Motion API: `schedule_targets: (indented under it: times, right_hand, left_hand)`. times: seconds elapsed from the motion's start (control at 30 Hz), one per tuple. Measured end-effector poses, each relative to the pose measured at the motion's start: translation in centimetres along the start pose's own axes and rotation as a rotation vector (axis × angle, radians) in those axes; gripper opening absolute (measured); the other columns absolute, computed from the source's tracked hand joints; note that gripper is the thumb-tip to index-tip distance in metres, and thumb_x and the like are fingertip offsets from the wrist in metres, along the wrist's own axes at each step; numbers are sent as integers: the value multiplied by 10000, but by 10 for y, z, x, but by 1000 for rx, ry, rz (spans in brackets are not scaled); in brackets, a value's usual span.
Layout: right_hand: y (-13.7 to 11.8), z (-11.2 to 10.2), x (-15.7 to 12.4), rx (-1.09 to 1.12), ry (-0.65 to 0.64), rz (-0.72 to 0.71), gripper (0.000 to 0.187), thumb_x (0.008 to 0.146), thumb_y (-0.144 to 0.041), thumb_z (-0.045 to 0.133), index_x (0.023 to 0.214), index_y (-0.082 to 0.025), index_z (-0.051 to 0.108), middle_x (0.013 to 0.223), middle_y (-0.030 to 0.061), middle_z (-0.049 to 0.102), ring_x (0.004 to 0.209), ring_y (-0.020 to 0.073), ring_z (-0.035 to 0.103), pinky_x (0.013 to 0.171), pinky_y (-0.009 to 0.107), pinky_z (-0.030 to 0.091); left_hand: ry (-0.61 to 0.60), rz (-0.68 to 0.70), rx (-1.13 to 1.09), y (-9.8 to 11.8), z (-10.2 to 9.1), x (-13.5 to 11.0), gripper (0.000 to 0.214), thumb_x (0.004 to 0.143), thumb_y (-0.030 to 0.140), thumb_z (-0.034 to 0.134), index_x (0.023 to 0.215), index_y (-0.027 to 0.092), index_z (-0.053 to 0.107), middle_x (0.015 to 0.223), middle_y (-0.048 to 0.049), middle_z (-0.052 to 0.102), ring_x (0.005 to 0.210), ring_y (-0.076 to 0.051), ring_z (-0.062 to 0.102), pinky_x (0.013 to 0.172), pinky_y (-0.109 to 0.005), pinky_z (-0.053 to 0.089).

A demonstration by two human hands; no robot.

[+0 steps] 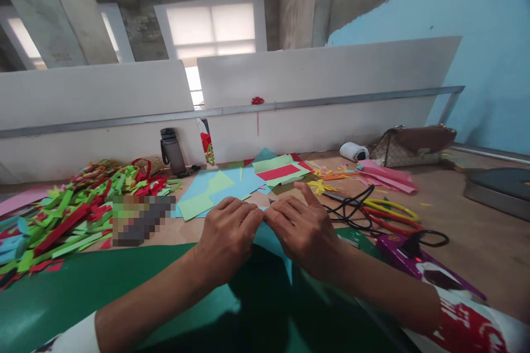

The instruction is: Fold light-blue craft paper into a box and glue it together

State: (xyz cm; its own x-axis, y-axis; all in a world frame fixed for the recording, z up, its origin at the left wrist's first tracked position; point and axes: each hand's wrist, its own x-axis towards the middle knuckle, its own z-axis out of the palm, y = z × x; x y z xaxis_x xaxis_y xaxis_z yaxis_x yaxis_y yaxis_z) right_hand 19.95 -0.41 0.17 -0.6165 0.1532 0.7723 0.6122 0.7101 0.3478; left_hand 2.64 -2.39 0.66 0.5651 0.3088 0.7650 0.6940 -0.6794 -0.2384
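Pinching noted: blue paper (268, 241) held over green mat (103, 276), left hand (229, 229) and right hand (304, 229) closed in grip, upper edge hidden; sheets (232, 187) spread beyond, scraps (70, 223) heaped left, cables (391, 209) strewn right.

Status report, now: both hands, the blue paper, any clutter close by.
Left hand, right hand: closed on blue paper, fingertips close together. Paper hangs below them. Purple power strip beside right forearm.
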Motion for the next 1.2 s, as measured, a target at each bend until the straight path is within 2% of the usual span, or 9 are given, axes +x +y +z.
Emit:
schedule_targets:
  times: [0.1,0.17,0.27,0.4,0.47,0.57,0.8,1.03,1.2]
  right_hand:
    - [0,-7,4,-14,41,-61,260,846,-61,374,923,-130,613,797,72,662,780,182,575,925,444,333]
    - [0,-14,8,27,57,-75,254,835,-55,382,924,-130,608,794,75,659,771,179,575,843,388,396]
    - [-3,-22,12,138,52,-19,221,817,-56,395,831,-132,602,639,38,602,601,146,524,590,283,389]
    - [-6,-15,9,302,-190,135,219,837,-110,398,699,-151,563,643,27,556,569,121,494,527,247,328]
    - [-7,-6,5,406,-334,211,181,828,-118,422,719,-151,563,712,30,570,605,113,512,546,230,338]
    - [-7,7,1,521,-472,316,134,785,-92,462,702,-147,552,725,21,568,628,105,515,576,216,349]
    - [-4,12,3,585,-597,466,133,703,-59,498,610,-149,531,637,-7,544,580,93,466,557,215,318]
    - [5,15,4,613,-680,547,136,695,-81,485,620,-146,580,658,16,591,618,114,503,571,218,322]
    - [7,12,7,595,-806,492,197,715,-81,432,625,-153,592,603,14,583,576,113,484,540,233,280]
  left_hand:
    - [54,27,0,3,-10,3,182,818,42,403,847,128,562,772,-66,668,717,-154,611,675,-282,467]
    - [58,16,-1,5,-18,5,179,821,56,412,855,132,570,753,-55,664,681,-144,604,634,-255,456]
    - [-86,-160,-55,8,-27,9,194,839,99,426,773,149,602,604,-13,619,532,-113,546,513,-212,385]
    - [-396,-444,-240,7,-23,10,241,828,139,469,678,163,656,519,4,590,465,-95,493,471,-201,307]
    - [-501,-503,-378,3,-14,6,226,801,121,486,707,165,687,523,7,593,468,-87,475,466,-194,288]
    - [-582,-544,-552,-6,1,-2,226,765,102,488,745,152,707,537,8,582,496,-84,453,461,-185,276]
    - [-618,-692,-698,-21,13,-15,164,700,112,499,641,108,652,518,20,487,506,-79,417,449,-169,281]
    - [-640,-686,-674,-32,18,-19,175,698,146,492,650,106,656,550,3,530,534,-99,456,466,-177,313]
    - [-679,-658,-570,-28,18,-17,181,691,106,495,667,113,674,574,-11,591,564,-119,509,487,-187,328]
